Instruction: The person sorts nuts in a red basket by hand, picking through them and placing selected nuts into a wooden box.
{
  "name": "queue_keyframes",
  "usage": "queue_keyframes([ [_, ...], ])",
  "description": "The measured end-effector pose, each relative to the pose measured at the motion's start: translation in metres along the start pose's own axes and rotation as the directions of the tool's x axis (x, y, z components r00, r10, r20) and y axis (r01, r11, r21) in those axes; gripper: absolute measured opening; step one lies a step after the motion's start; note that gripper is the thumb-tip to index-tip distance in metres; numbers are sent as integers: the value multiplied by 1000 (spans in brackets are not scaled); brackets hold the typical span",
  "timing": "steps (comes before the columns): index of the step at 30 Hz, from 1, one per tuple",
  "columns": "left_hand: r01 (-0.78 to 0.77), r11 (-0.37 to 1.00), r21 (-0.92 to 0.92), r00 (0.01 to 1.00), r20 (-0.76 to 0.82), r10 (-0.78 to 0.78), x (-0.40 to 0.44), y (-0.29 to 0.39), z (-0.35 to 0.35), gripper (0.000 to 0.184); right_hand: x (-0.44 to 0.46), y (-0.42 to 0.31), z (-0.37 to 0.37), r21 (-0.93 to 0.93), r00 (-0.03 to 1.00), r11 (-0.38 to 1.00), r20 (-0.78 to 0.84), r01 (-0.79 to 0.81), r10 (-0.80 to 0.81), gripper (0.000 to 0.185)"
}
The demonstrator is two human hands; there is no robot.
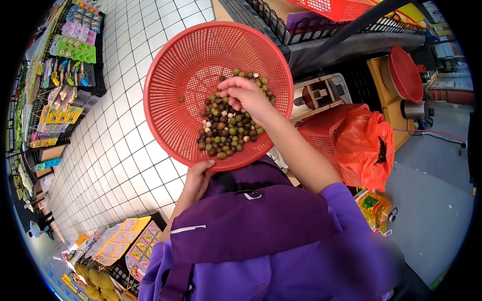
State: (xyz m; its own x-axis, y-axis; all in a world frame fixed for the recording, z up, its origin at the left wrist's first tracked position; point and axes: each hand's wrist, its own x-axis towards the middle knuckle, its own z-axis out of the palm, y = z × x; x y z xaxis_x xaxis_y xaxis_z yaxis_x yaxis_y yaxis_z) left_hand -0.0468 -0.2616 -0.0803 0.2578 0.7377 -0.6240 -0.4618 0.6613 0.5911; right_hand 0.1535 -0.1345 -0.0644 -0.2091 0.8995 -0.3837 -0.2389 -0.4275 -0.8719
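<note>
A round red plastic colander basket (168, 125) is tilted in front of my body. In its lower right part lies a heap of small round fruits (221, 128), green, dark brown and a few pale cream ones. My left hand (197, 181) grips the near rim, thumb over the edge and fingers mostly hidden underneath. Above the heap, inside the basket, is my right hand (245, 96) with fingers curled and thumb drawn in. Whether a fruit is between those fingertips cannot be made out. One fruit sits apart near the basket's left wall.
White floor tiles (120, 90) stretch to the left, beside racks of small packaged goods (75, 50). At right stand a red crate (319, 133), an orange-red plastic bag (366, 145) and oil bottles (376, 208). A black-edged shelf (321, 45) borders the basket's far right side.
</note>
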Motion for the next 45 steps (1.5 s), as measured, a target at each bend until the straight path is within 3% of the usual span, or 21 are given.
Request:
queue_keyframes([
  [1,7,1000,23,1000,6,-7,-1,0,0,54,6,1,-3,-2,1000,1000,4,-3,3,19],
  [3,31,1000,-4,1000,0,-31,0,-3,-5,52,18,13,-11,-446,966,863,15,238,-259,19],
  [4,53,998,-29,999,-2,-53,1,-5,-7,49,17,17,-19,-642,973,741,34,195,-227,19],
  [5,50,998,-35,999,-5,-50,0,-4,-5,49,12,20,-23,-644,974,739,40,197,-224,19],
  [7,23,999,-26,1000,0,-23,-3,-2,0,45,-2,26,-21,-851,980,492,125,185,-152,17],
  [13,62,998,-20,998,-13,-62,-2,-2,-1,36,-11,46,2,-883,965,411,145,226,-220,15],
  [15,67,998,-15,998,-12,-67,0,-5,-4,36,-8,55,2,-914,893,179,287,363,-345,16],
  [16,70,997,-11,997,-9,-70,1,-5,-5,36,-9,50,0,-941,902,98,276,324,-332,13],
  [17,69,998,-11,998,-8,-69,1,-5,-4,36,-11,45,-2,-941,901,97,277,325,-333,13],
  [19,51,999,-15,999,-5,-51,-1,-5,1,36,-16,37,-4,-908,760,-49,376,415,-530,12],
  [21,36,999,-9,999,-6,-36,-2,-2,5,36,-23,37,4,-901,821,-54,415,430,-393,16],
  [23,22,1000,-2,1000,-6,-22,-3,-3,6,37,-30,54,16,-877,911,250,379,410,-165,22],
  [25,30,1000,-10,1000,-3,-30,-2,-4,5,38,-24,55,21,-863,917,309,376,399,-133,31],
  [27,67,998,4,998,10,-67,-1,-6,-1,39,-26,54,32,-796,929,489,359,357,-93,36],
  [32,38,998,45,999,27,-39,-5,-2,8,43,-32,59,46,-776,921,529,388,344,-31,52],
  [33,49,998,32,998,22,-50,-4,-4,8,44,-33,65,44,-776,922,529,387,344,-31,52],
  [36,55,998,18,998,26,-55,-2,-10,5,44,-38,69,43,-543,892,800,452,254,24,37],
  [39,56,998,28,997,41,-58,-2,-9,3,41,-31,68,47,-605,897,780,420,162,140,25],
  [41,62,997,40,996,56,-64,-2,-8,4,40,-25,66,45,-285,850,934,415,-217,324,16],
  [43,56,998,16,998,19,-56,-3,-8,6,39,-27,59,38,12,846,900,346,-436,405,15],
  [45,109,994,21,994,16,-110,-1,-11,-5,39,-25,55,20,311,818,797,454,-518,354,17],
])
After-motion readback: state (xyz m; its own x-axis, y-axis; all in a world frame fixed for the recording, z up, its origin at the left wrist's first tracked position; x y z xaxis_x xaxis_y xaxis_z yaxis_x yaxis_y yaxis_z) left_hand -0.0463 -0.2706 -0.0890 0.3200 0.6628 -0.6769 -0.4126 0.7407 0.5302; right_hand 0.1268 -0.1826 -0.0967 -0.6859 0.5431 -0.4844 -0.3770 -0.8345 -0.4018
